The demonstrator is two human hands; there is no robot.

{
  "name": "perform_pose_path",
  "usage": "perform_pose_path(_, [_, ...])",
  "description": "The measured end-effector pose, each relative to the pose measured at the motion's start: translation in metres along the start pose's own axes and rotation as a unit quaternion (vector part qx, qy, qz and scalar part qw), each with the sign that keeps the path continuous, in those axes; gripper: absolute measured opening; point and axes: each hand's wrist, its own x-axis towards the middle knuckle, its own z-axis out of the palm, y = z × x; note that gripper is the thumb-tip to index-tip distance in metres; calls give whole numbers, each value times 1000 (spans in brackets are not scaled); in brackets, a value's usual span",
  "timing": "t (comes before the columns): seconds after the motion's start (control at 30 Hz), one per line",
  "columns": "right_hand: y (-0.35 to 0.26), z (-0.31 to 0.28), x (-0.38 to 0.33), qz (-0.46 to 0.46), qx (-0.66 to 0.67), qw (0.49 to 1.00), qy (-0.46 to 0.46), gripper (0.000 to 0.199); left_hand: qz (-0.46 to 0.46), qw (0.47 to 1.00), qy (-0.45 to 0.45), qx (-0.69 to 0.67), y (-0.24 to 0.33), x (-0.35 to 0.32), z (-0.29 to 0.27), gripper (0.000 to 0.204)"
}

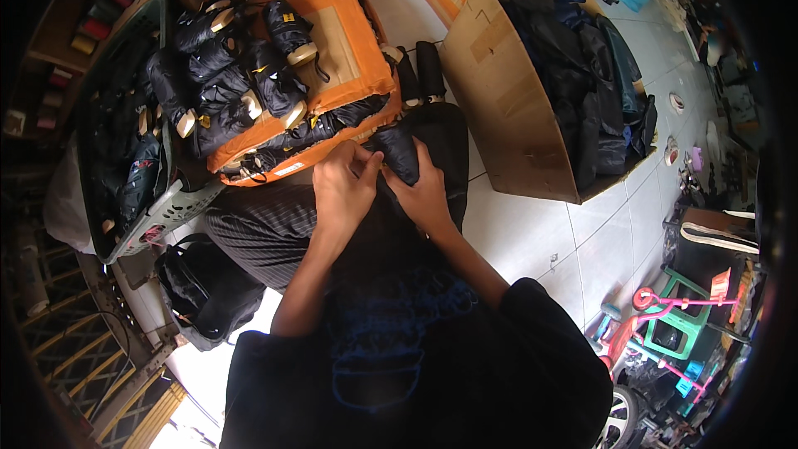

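At twelve o'clock from my hands sits an orange carton (349, 41), closed, with a heap of folded black umbrellas (249, 66) with pale handle ends lying on top of it. At ten o'clock a grey plastic basket (170, 212) holds more dark bundles, though its contents melt into shadow and I cannot tell them apart. At two o'clock an open brown cardboard box (499, 91) is packed with dark folded fabric goods; their kind is hard to make out. A black bag (204, 287) lies on the tiled floor (532, 233) at eight o'clock.

My left hand (343, 185) and right hand (428, 191) meet at the middle of the view, both closed on a black folded umbrella (399, 154), fingers pinching its rolled cloth. It rests over my lap, tilted, its far end touching the carton's edge. The cloth is matt black and creased; its handle is hidden beneath my hands. The lower right clutter is too blurred to name.
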Motion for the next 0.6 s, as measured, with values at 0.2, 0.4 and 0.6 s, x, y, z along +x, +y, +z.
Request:
perform_pose_path(0.2, [-2, 0, 4, -40, -88, 995, -9, 58, -13, 998, -9, -65, 12, -3, -11, 14])
perform_pose_path(0.4, [-3, -2, 5, -46, -174, 983, -21, 62, -57, 985, -27, -159, -7, 3, -11, 14])
perform_pose_path(0.6, [-1, 1, -3, 1, -290, 950, -119, 65, -85, 987, -31, -135, 22, -1, -28, 15])
